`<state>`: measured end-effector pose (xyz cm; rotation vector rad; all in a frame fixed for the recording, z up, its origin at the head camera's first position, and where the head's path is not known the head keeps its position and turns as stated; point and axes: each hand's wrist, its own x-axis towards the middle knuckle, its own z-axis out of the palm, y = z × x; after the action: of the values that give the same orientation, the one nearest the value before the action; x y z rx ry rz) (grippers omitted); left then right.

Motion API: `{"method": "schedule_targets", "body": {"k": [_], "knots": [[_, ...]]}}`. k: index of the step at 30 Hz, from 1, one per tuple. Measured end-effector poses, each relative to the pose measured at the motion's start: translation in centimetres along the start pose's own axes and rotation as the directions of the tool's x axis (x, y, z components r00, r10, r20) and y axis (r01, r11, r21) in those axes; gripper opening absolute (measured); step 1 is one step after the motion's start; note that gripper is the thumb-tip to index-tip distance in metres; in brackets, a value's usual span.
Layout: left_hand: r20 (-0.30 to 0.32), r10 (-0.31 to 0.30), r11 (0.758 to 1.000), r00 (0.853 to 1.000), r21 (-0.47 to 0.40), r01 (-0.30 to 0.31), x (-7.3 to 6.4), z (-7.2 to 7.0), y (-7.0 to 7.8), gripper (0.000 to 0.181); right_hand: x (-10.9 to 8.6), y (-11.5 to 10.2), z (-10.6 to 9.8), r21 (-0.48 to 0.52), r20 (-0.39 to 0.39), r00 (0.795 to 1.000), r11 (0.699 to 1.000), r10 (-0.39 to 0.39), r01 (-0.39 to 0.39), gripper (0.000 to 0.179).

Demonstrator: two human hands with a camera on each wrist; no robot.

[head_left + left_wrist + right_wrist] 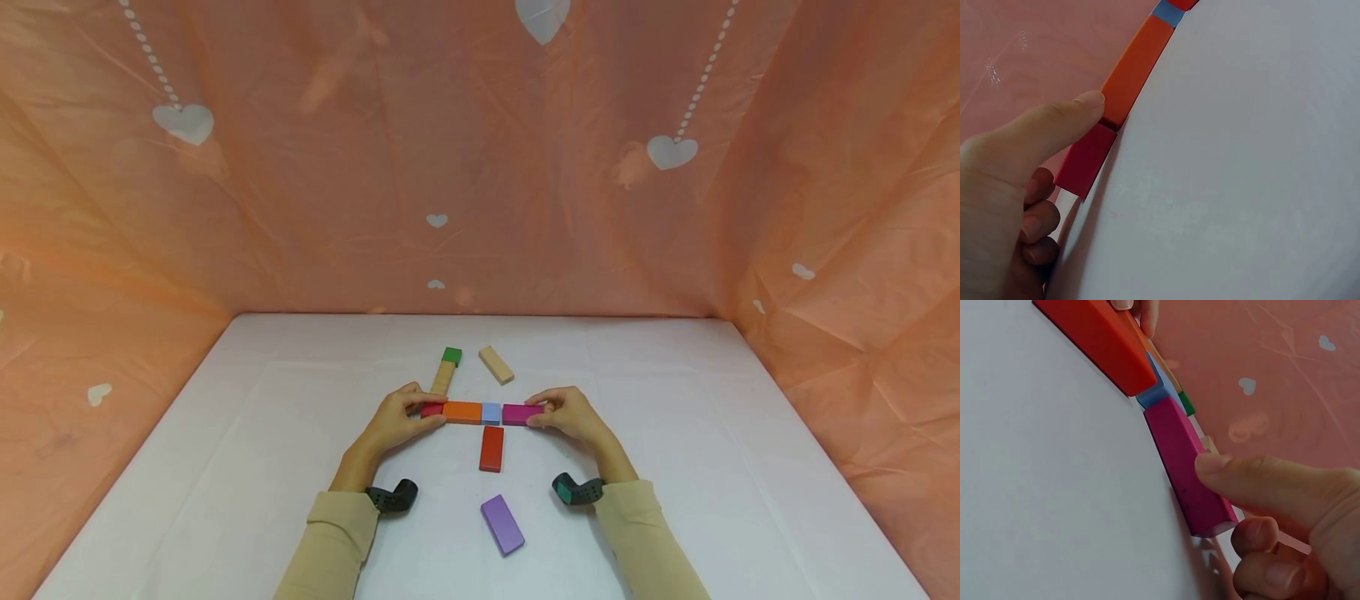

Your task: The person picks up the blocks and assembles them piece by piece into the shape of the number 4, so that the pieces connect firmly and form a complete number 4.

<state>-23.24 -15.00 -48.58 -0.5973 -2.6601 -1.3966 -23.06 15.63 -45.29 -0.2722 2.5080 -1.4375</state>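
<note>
Across the centre of the frame, a row of blocks is laid on the white worktop (225,467). At its left end, a crimson block (1088,161) is pinched across its sides by the grip of the left hand (393,419), probably so that the adjoining orange block (462,412) and light-blue block (491,413) are kept in line. At the right end, a magenta block (516,414) is pinched near its outer end by the right hand (572,414), presumably so that its inner end, just beside the light-blue block, is left unobstructed. Below, a red block (491,450) and a purple block (502,525) are left untouched; above, a green block (452,356) is placed at the upper end of a wooden block (443,378).
</note>
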Motion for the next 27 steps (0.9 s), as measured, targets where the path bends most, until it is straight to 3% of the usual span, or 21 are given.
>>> {"method": "schedule_targets", "body": {"k": [27], "knots": [[0.017,-0.005,0.998,1.000,-0.064,0.006,-0.02,-0.27,0.18,0.031,0.24,0.15,0.57,0.004,-0.023,1.000,1.000,0.020,-0.020,0.029]]}}
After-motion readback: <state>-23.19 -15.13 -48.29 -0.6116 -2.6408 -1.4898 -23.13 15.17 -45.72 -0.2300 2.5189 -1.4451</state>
